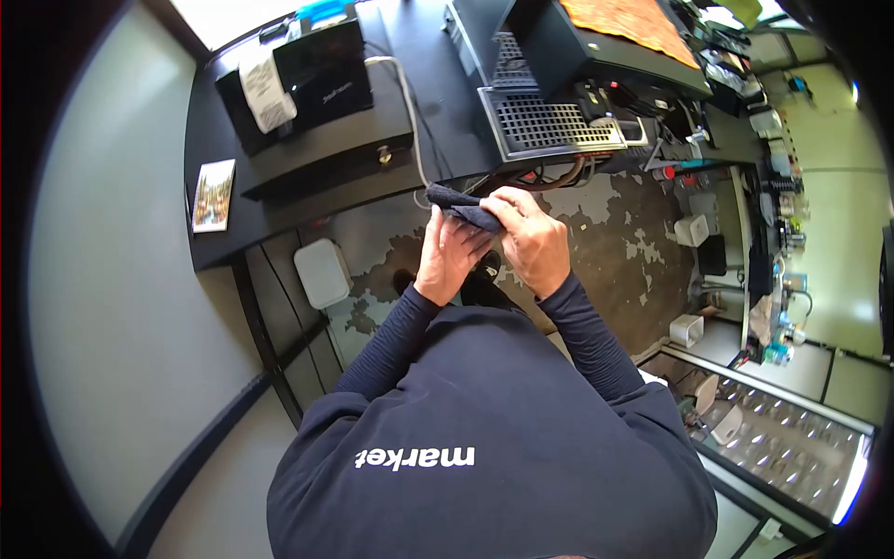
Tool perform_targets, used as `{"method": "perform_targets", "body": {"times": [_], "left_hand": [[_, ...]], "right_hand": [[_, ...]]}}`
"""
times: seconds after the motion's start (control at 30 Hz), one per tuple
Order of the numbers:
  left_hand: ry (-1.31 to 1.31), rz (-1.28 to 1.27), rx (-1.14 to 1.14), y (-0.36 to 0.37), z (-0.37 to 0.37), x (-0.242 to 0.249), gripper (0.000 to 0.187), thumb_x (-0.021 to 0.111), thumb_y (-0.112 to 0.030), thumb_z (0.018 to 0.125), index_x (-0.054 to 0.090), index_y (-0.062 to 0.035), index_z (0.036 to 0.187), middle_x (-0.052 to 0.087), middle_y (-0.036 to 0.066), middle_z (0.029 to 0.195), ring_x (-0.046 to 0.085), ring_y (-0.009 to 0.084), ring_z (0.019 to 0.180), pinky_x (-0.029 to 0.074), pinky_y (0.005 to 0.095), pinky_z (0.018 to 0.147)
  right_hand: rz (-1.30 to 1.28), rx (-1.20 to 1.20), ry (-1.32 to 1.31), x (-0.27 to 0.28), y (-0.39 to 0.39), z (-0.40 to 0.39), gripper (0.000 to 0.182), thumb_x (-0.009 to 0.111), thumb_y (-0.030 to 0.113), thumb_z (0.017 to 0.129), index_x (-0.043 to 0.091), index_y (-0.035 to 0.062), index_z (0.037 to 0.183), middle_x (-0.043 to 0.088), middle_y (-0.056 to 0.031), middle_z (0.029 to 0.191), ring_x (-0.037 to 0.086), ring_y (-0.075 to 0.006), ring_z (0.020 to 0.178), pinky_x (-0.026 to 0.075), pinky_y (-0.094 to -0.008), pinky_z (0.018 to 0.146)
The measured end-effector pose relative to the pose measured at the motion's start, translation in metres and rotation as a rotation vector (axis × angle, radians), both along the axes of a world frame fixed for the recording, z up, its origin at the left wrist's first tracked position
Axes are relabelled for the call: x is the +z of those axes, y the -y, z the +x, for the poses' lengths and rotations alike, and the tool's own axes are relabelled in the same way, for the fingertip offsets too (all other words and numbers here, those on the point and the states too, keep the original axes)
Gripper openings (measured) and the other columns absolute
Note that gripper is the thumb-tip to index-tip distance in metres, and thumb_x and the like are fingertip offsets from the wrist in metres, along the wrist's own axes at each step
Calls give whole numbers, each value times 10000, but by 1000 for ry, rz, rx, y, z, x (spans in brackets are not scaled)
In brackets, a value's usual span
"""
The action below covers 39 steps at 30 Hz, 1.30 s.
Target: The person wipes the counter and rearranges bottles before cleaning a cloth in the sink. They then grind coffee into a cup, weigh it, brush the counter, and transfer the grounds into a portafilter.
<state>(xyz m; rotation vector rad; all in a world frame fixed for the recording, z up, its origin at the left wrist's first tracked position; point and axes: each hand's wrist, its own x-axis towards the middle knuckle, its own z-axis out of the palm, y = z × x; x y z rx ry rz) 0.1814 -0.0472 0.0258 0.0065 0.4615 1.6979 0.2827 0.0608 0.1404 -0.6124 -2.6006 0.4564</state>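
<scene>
My right hand (533, 238) pinches a folded dark cloth (466, 207) between thumb and fingers, in front of my body near the desk's front edge. Just left of it is my left hand (445, 253), palm turned up and fingers stretched out. The cloth lies over the fingertips of that hand, and its left thumb tip reaches the cloth's lower edge. Beyond the hands, a pale cable (410, 112) runs down over the desk edge.
A black desk (428, 74) carries a black box-shaped machine with a paper slip (265, 93), a small picture card (214, 196) and a metal drip grate (549, 126). A white bin (322, 273) stands below. Shelves with supplies line the right side, beside a glass-topped case (782, 433).
</scene>
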Motion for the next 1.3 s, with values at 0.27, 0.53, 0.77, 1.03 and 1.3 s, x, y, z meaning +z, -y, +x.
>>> {"method": "perform_targets", "body": {"times": [0.27,0.53,0.77,1.03,1.3], "left_hand": [[102,-18,272,12,-9,9,598,546,-532,1018,406,-185,1484,558,198,1430,598,325,1254,482,485,1076],[428,-211,148,43,6,-16,622,611,-617,957,624,-27,1153,704,148,1101,686,296,1036,545,458,977],[411,-301,64,38,3,-35,415,572,-319,1006,571,47,1202,673,211,1198,651,340,1140,492,479,1072],[277,-355,45,0,46,-35,324,586,-137,985,573,62,1241,665,203,1249,643,317,1172,482,512,1087],[-18,-269,-153,-108,163,-15,219,618,-143,1002,660,-12,1172,725,104,1173,696,250,1078,530,419,1027]], "right_hand": [[56,365,23,-16,30,10,303,686,57,777,692,116,1074,667,-13,1052,664,-230,885,536,-351,829],[-197,508,177,-14,14,30,392,658,-22,727,676,99,1099,719,-50,1041,687,-271,968,550,-385,863],[-337,560,200,6,9,62,426,642,-67,706,715,120,1082,726,-36,1012,693,-270,905,573,-382,841],[-329,397,57,69,-37,172,490,628,-88,664,767,157,1064,707,-29,1046,647,-265,1013,535,-386,902],[-314,-44,-72,72,-69,379,485,599,-125,655,763,117,1043,715,-47,1062,629,-268,1011,507,-395,923]]}}
